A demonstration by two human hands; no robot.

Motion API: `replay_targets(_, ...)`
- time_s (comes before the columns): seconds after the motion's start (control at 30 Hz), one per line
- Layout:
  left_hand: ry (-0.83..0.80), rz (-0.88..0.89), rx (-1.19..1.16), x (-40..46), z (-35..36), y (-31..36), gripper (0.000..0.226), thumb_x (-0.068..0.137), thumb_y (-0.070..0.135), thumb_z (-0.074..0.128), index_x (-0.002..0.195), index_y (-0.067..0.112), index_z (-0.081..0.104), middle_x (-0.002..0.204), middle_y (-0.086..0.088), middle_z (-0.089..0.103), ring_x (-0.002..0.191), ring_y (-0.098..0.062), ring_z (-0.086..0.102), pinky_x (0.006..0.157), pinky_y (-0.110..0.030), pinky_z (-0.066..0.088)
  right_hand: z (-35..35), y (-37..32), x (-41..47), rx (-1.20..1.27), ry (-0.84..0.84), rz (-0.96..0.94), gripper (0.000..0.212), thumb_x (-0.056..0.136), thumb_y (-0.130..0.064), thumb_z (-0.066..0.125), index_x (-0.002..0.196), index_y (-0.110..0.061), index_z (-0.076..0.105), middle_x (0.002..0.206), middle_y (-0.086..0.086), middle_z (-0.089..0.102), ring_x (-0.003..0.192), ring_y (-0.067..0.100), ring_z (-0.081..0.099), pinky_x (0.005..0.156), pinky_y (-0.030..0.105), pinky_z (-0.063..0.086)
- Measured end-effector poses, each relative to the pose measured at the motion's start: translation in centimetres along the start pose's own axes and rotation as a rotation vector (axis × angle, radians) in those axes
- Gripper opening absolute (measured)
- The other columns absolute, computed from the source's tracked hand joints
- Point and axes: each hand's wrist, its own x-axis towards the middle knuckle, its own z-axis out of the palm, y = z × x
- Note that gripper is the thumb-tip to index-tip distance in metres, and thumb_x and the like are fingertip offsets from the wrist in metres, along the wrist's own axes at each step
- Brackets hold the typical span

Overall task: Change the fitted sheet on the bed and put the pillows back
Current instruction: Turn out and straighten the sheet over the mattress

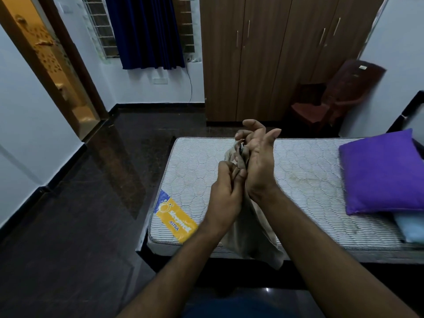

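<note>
Yellow label at near left corner of bare mattress | left hand – fingers curled, pinching beige sheet | sheet bunched between both hands, hanging over near edge of mattress | right hand – fingers loosely bent around sheet top | purple pillow at right end, on pale blue pillow

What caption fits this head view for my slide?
Both hands gather a beige sheet over the bare mattress; purple pillow waits.
</note>
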Motion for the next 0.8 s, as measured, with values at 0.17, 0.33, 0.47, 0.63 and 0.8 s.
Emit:
replay_targets(0.17, -0.031, -0.022, -0.037, 0.5, -0.5, -0.2, 0.007, 0.102, 0.024, 0.059, 0.105, 0.018, 0.057, 0.09, 0.01, 0.068, 0.085, -0.008, 0.066, 0.075, -0.037, 0.055, -0.9, -0.2, 0.1, -0.018, -0.056, 0.055, 0.085, 0.09, -0.077, 0.014, 0.131, -0.013, 0.053, 0.099, 0.006, 0.058, 0.084, 0.017, 0.051, 0.079, 0.037, 0.041)
replay_targets(0.33, -0.128, -0.111, -0.482, 0.4, -1.9, 0.5, 0.008, 0.104, 0.012, 0.054, 0.107, 0.007, 0.059, 0.1, -0.011, 0.069, 0.094, -0.025, 0.067, 0.082, -0.04, 0.056, -1.9, -0.9, 0.2, -0.07, -0.147, 0.096, 0.068, 0.096, -0.068, 0.032, 0.119, -0.01, 0.059, 0.092, 0.006, 0.056, 0.074, 0.016, 0.05, 0.067, 0.036, 0.042)
replay_targets(0.47, -0.166, -0.194, -0.779, 0.4, -3.1, 0.5, 0.012, 0.104, 0.014, 0.051, 0.107, 0.008, 0.061, 0.105, -0.016, 0.067, 0.096, -0.025, 0.066, 0.084, -0.034, 0.057, -2.4, -1.5, -0.2, -0.253, -0.236, 0.038, 0.066, 0.094, -0.065, 0.038, 0.11, -0.005, 0.063, 0.091, 0.003, 0.063, 0.084, 0.016, 0.061, 0.073, 0.033, 0.054)
replay_targets(0.63, -0.14, -0.266, -0.947, 0.8, -3.9, 0.6, 0.027, 0.099, 0.019, 0.058, 0.118, 0.0, 0.06, 0.107, -0.02, 0.069, 0.092, -0.026, 0.069, 0.083, -0.036, 0.059, -3.8, -1.3, -0.1, -0.288, -0.422, 0.096, 0.046, 0.095, -0.041, 0.058, 0.13, -0.011, 0.059, 0.12, 0.018, 0.064, 0.113, 0.029, 0.061, 0.098, 0.055, 0.053)
replay_targets(0.8, -0.207, -0.25, -0.854, 0.6, -4.6, 0.7, 0.015, 0.1, 0.015, 0.055, 0.107, 0.007, 0.065, 0.103, -0.017, 0.071, 0.091, -0.024, 0.07, 0.081, -0.033, 0.059, -3.6, -1.3, -0.5, -0.311, -0.458, 0.091, 0.044, 0.093, -0.031, 0.063, 0.129, -0.005, 0.063, 0.115, 0.018, 0.069, 0.109, 0.033, 0.065, 0.099, 0.055, 0.051)
